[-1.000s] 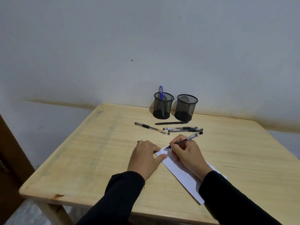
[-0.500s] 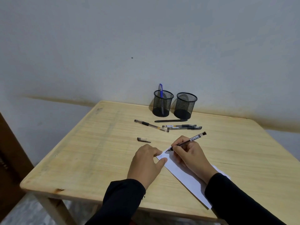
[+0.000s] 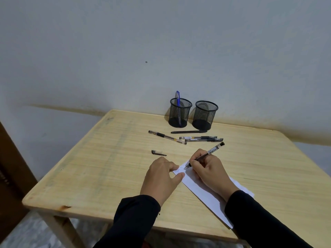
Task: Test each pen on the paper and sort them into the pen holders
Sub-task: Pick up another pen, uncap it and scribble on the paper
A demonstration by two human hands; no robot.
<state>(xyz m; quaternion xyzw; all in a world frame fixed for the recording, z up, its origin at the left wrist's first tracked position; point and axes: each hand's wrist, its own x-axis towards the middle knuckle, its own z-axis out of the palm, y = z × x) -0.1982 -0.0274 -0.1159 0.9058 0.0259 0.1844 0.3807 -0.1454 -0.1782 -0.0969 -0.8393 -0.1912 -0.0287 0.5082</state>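
Note:
My right hand (image 3: 208,170) grips a clear black-ink pen (image 3: 212,151) with its tip on the far end of a white paper strip (image 3: 202,191), where small scribbles show. My left hand (image 3: 161,178) presses flat on the paper's left corner, thumb on the sheet. The pen's cap (image 3: 157,152) lies on the wood beyond my left hand. Several more pens (image 3: 200,138) lie farther back, one angled at the left (image 3: 166,137). Two black mesh pen holders stand by the wall: the left holder (image 3: 179,112) has a blue pen (image 3: 178,98), the right holder (image 3: 205,115) looks empty.
The wooden table (image 3: 111,167) has its left edge and front corner close by. A grey wall rises right behind the holders. A dark wooden piece (image 3: 10,176) stands at the far left, off the table.
The pen tip has shifted slightly along the paper and fresh scribbles show near my left thumb. The view has tilted down a little, uncovering the cap beyond my left hand.

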